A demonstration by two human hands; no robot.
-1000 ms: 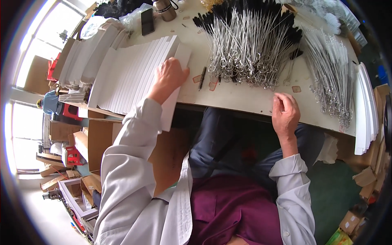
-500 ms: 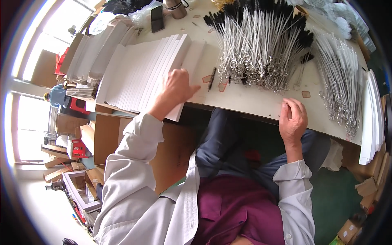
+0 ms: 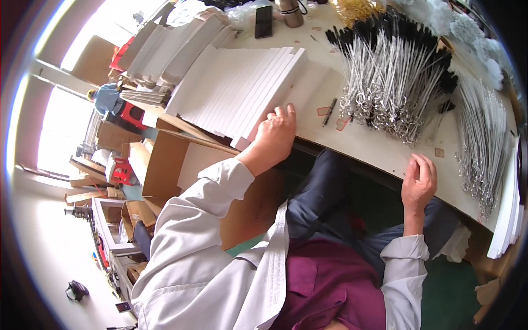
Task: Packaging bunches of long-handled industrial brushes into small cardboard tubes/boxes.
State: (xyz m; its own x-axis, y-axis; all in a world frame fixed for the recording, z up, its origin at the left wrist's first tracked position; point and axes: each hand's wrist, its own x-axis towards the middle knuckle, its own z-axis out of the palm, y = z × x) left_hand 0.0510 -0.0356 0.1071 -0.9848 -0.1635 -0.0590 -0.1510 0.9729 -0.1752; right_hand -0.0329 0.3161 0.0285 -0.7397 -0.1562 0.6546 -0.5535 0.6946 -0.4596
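My left hand is at the near right end of a slanted row of narrow white boxes. Its loosely bent fingers lie beside the last box; whether they touch it is unclear, and nothing shows in them. My right hand rests at the table's front edge, fingers slightly curled and apart, holding nothing visible. Between and beyond the hands lies a big heap of wire brushes with black bristles and metal ring ends. One small black brush lies loose left of the heap.
A second bundle of wire brushes lies at the right, beside white strips. A phone and a metal flask stand at the back. Under the table's left is an open cardboard box. Another person is far left.
The view has turned, so the table appears shifted right. My left hand has gone from over the last boxes to their near right end, its fingers less tightly curled. The right hand stays at the edge.
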